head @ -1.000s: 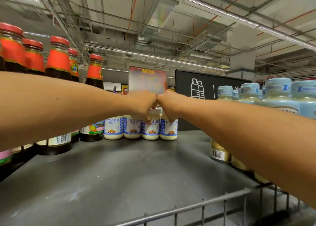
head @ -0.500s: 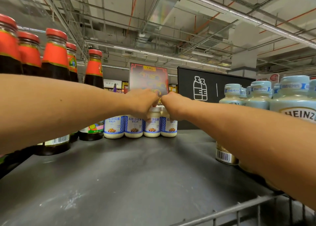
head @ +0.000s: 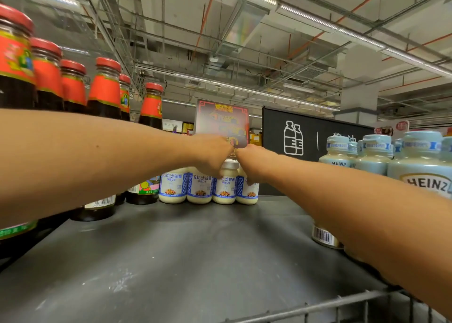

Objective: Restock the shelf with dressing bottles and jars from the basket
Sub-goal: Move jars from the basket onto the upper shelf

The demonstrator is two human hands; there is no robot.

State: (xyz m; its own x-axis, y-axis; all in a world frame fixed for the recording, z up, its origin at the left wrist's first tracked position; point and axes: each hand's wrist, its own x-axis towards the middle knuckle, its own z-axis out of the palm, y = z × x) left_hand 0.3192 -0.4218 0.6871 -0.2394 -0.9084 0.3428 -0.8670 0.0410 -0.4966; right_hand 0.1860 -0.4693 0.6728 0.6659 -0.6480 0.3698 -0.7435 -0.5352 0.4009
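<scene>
Already four dressing jars (head: 199, 188) stand at the back of the shelf (head: 195, 261), left hand (head: 212, 155) and right hand (head: 254, 162) with fingers (head: 212, 168) curled over their tops, though much of it seems left to fill and the basket is out of view.

Bright, even light pours from long white ceiling strip lights (head: 327, 24) running from 12 toward 3 o'clock. The dark grey metal shelf (head: 195, 249) carries a soft sheen and faint shadows. Wide-angle distortion bends the edges, and the red-capped dark glass bottles (head: 17, 61) at 9 o'clock look smeared.
</scene>
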